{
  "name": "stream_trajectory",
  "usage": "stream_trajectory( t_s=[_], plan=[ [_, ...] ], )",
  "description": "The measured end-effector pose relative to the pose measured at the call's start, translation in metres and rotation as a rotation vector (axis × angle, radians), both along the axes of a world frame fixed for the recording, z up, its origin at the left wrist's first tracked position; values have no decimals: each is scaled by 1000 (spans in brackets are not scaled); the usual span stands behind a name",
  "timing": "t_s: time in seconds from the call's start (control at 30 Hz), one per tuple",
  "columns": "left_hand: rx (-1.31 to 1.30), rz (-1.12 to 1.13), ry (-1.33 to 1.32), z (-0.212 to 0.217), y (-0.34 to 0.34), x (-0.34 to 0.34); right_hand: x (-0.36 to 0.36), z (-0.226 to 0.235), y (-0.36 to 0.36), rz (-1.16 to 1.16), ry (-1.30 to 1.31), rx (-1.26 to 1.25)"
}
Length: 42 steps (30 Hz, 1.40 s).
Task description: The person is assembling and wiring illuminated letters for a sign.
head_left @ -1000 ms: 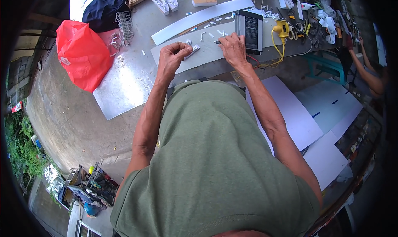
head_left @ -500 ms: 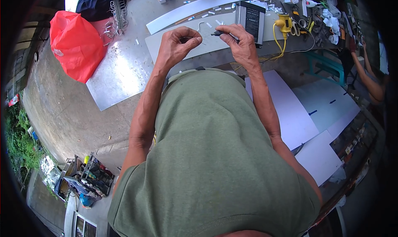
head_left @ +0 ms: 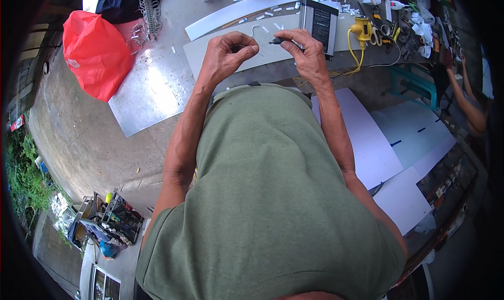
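My left hand [head_left: 229, 57] is pinched over the grey panel [head_left: 202, 52], with what looks like a thin wire [head_left: 262, 53] showing past the fingertips. Facing it, my right hand [head_left: 307, 52] grips a small black piece with a narrow tip [head_left: 276, 40]; its exact kind is too small to tell. That tip points left, toward the left fingertips, with a short gap between them. A pale curved wire [head_left: 253, 31] lies on the panel just beyond. Close behind my right hand rests a flat black metal box [head_left: 318, 26] with a printed label.
A long white strip [head_left: 236, 14] and small white pieces [head_left: 346, 8] lie farther back. At right are a yellow socket [head_left: 361, 29] with its cable, scissors [head_left: 376, 36] and assorted tools. A red bag [head_left: 97, 56] hangs over the left table edge. Another person's arm [head_left: 467, 98] shows far right.
Both hands keep their grips and have shifted very slightly. The narrow tip of the black piece has moved a little. The whole view has tilted slightly.
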<state>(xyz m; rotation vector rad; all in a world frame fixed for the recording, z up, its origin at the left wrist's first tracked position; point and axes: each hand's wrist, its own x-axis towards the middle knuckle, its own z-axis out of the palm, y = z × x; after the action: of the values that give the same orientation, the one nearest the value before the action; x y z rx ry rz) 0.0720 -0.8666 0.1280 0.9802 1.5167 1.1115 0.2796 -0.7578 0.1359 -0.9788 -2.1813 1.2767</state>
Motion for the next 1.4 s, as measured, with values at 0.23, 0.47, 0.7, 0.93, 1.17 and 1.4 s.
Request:
stream_trajectory(
  t_s=[0.23,0.47,0.7,0.93,1.17,1.4],
  plan=[
    [-11,4,-10,2,0,0,-2,1,0,23,-19,20],
    [-19,-1,0,1,0,0,-3,-1,0,44,-10,75],
    [-99,-19,18,1,0,0,-4,1,-7,106,-22,50],
    [-158,-10,-217,-4,-1,-3,-8,5,-11,179,-56,41],
    [-172,-16,-268,-9,-3,-2,-8,6,-12,220,-93,43],
    [-192,-62,-263,-13,-1,-3,-10,0,-13,182,-75,41]
  ],
)
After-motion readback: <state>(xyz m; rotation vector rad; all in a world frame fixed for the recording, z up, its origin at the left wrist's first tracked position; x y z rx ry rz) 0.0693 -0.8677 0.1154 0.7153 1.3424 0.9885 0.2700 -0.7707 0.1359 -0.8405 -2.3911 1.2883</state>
